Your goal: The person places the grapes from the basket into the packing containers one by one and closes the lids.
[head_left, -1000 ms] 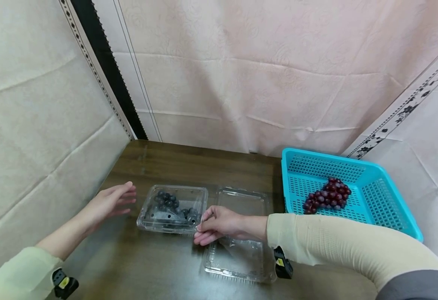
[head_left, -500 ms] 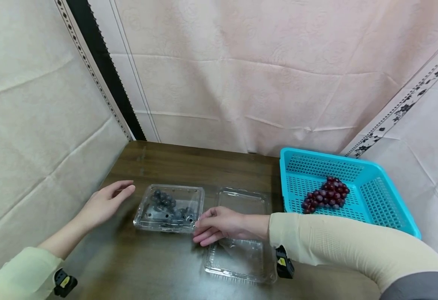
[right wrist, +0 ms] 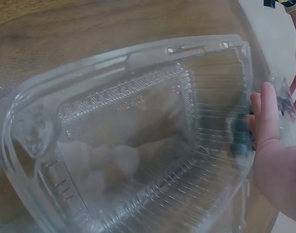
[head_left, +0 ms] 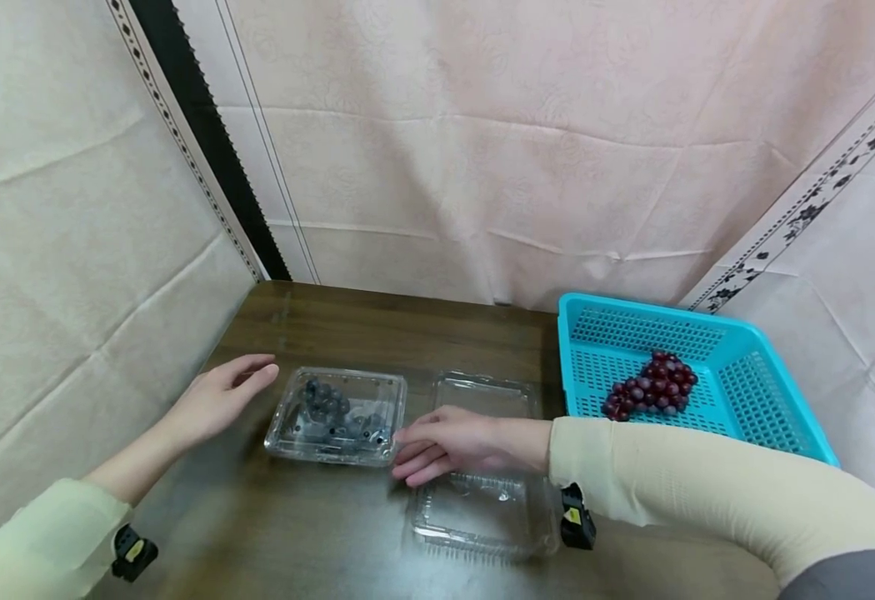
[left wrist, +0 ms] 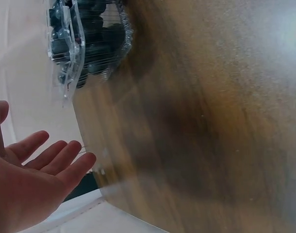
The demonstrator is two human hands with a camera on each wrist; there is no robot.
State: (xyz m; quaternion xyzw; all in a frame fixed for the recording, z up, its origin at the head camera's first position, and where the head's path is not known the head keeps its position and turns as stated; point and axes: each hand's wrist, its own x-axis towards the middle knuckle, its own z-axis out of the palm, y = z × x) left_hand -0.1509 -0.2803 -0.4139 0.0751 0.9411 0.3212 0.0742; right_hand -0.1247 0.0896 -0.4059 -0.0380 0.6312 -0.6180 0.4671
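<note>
A lidded clear plastic clamshell box (head_left: 377, 383) with dark grapes (head_left: 325, 400) inside sits on the table between my hands. My left hand (head_left: 216, 398) hovers off its left side, fingers loose and holding nothing; in the left wrist view, the palm and spread fingers are apart from the box. My right hand (head_left: 448, 442) is at the box's right edge, fingers extended; whether the fingertips touch it I cannot tell. Beneath the right hand and forearm lies a second clear clamshell box (head_left: 482, 521), opened flat, partly hidden by the arm.
A blue perforated basket (head_left: 580, 358) stands at the right of the wooden table (head_left: 377, 321), with a bunch of red grapes (head_left: 655, 387) in it. Pale curtains (head_left: 482, 167) hang behind and at both sides.
The right hand has shifted slightly right and its fingers have straightened. The left hand has turned over and moved slightly closer to the lidded box.
</note>
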